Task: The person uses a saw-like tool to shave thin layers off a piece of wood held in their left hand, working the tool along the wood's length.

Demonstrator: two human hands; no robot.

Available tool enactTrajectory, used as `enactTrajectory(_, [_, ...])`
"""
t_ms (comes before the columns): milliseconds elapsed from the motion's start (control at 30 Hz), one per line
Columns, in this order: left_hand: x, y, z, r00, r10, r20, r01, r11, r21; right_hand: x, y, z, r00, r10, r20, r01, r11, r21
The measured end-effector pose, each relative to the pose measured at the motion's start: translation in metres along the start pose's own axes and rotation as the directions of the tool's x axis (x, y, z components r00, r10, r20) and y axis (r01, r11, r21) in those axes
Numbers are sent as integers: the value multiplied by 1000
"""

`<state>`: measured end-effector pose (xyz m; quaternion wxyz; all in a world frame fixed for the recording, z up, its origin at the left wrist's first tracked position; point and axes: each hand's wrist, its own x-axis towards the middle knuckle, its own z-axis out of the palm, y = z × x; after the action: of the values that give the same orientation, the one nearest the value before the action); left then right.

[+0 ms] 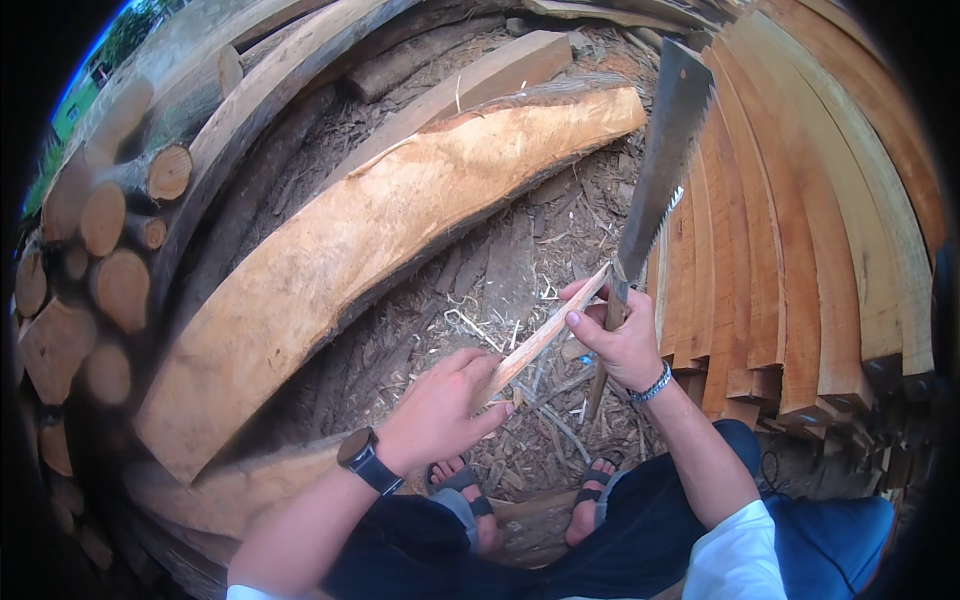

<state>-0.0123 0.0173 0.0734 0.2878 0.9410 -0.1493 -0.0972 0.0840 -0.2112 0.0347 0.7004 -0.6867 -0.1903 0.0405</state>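
A pale, narrow strip of split wood slants between my two hands, its tapered far end up by the saw. My left hand is closed around the strip's near end, with the thumb stuck out to the right. In my right hand is a hand saw, gripped by its slim wooden handle. The grey blade points up and away, its coarse teeth on the right. The right thumb and forefinger also touch the strip's upper part. The fingers behind it are partly hidden.
A large curved slab of wood lies diagonally on the left, with a squared beam behind it. Cut logs are piled at far left. Stacked boards fill the right. Shavings and bark cover the ground by my sandaled feet.
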Motion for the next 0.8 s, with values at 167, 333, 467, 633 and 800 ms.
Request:
enactTrajectory(167, [4, -19, 10, 993, -90, 71, 88, 996, 24, 0, -3, 2, 1000, -15, 0, 15, 1000, -11])
enactTrajectory(333, [4, -8, 7, 985, -168, 28, 167, 985, 46, -1, -2, 2, 1000, -5, 18, 5, 1000, -3])
enactTrajectory(467, [4, -3, 9, 982, -185, -34, 188, 979, 83, -2, -3, 3, 1000, -26, 12, 26, 1000, -8])
enactTrajectory(633, [4, -4, 15, 974, -214, -68, 219, 972, 85, -2, -8, 6, 999, -30, 19, 31, 999, -32])
enactTrajectory(800, [5, -9, 20, 974, -224, -47, 227, 971, 72, -1, -2, 5, 998, -56, -2, 56, 997, -57])
